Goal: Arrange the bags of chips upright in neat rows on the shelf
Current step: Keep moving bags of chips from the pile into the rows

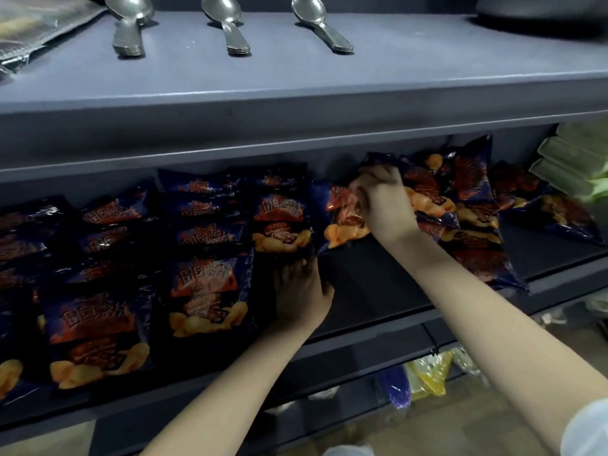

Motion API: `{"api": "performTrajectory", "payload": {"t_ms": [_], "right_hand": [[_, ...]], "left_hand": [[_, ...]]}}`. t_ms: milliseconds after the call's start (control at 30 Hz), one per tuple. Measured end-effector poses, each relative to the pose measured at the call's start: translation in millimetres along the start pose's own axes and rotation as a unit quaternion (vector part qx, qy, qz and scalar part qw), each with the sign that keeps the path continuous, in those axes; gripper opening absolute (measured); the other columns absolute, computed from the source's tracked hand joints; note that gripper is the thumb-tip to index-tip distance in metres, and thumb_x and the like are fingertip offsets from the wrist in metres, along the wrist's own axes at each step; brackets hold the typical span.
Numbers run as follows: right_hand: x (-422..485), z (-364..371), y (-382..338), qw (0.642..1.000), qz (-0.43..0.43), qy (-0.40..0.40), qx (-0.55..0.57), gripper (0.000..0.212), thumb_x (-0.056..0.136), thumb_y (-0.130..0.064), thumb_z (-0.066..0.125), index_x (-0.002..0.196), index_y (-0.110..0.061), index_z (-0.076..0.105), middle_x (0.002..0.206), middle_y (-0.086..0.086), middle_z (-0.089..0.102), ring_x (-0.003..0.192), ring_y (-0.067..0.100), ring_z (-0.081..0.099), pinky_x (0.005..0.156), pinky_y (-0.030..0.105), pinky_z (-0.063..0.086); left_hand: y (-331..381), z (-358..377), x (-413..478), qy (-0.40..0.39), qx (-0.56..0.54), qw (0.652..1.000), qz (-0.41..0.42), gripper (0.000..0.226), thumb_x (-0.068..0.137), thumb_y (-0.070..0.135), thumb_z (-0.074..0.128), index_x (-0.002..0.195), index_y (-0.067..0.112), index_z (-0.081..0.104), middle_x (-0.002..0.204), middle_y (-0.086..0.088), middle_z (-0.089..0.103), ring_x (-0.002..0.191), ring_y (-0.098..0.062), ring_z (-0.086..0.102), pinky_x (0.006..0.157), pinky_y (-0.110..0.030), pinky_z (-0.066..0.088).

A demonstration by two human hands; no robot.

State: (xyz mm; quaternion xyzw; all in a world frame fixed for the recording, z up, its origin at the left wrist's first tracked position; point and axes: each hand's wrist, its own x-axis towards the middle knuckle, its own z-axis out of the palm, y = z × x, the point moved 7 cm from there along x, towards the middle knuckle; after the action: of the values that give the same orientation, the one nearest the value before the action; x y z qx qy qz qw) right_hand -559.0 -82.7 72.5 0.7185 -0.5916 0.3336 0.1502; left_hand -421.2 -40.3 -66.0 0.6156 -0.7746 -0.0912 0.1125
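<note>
A: Bags?
B: Dark blue chip bags, orange-red logo panel, yellow chips printed low on the front. Rows [204, 278] stood upright on the left and middle of the shelf [378, 284], overlapping front to back. A loose pile [467, 205] lay tilted and jumbled on the right side, same shelf.
A: Hands?
B: Right hand [383, 202] was closed on a bag [345, 222] at the pile's left edge, fingers curled over its top. Left hand [301, 291] was spread flat against the bottom of the end bag [281, 225] in the middle row, not pinching.
A: Gap?
B: Bare dark shelf between the rows and the pile, under the right forearm.
A: Other shelves?
B: Upper shelf [362, 77] held three stacks of metal spoons [227, 24], foil packs [36, 24] at far left, a dark pan [543, 14] at far right. Green packs [575, 159] just right of the pile. Lower shelf had yellow and blue packets [414, 380], blurry.
</note>
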Motion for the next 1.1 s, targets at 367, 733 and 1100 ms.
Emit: {"api": "performTrajectory", "payload": {"t_ms": [367, 733, 1100], "right_hand": [[-53, 51, -41, 0.983, 0.063, -0.165, 0.05, 0.018, 0.087, -0.017, 0.047, 0.098, -0.011, 0.06, 0.132, 0.013, 0.044, 0.128, 0.043, 0.032, 0.094, 0.06, 0.04], [-89, 73, -53, 0.864, 0.351, -0.095, 0.348, 0.053, 0.081, -0.022, 0.068, 0.127, -0.018, 0.044, 0.122, -0.005, 0.05, 0.113, 0.011, 0.05, 0.09, 0.021, 0.04], [-108, 100, -34, 0.736, 0.478, -0.133, 0.46, 0.009, 0.089, -0.018, 0.062, 0.095, -0.014, 0.066, 0.097, 0.012, 0.07, 0.091, 0.026, 0.067, 0.081, 0.041, 0.056]], "left_hand": [[-9, -33, -65, 0.082, -0.185, 0.974, 0.104, 0.048, 0.083, 0.035, 0.031, 0.102, 0.013, 0.069, 0.102, -0.004, 0.068, 0.099, -0.025, 0.06, 0.08, -0.033, 0.052], [-25, -23, -57, -0.011, -0.061, 0.997, 0.039, 0.055, 0.092, 0.029, 0.045, 0.141, 0.01, 0.029, 0.149, -0.01, 0.023, 0.133, -0.034, 0.024, 0.11, -0.038, 0.028], [-12, -14, -54, -0.042, -0.04, 0.998, 0.023, 0.063, 0.09, 0.033, 0.051, 0.143, 0.012, 0.024, 0.15, -0.014, 0.013, 0.134, -0.036, 0.017, 0.107, -0.045, 0.028]]}}
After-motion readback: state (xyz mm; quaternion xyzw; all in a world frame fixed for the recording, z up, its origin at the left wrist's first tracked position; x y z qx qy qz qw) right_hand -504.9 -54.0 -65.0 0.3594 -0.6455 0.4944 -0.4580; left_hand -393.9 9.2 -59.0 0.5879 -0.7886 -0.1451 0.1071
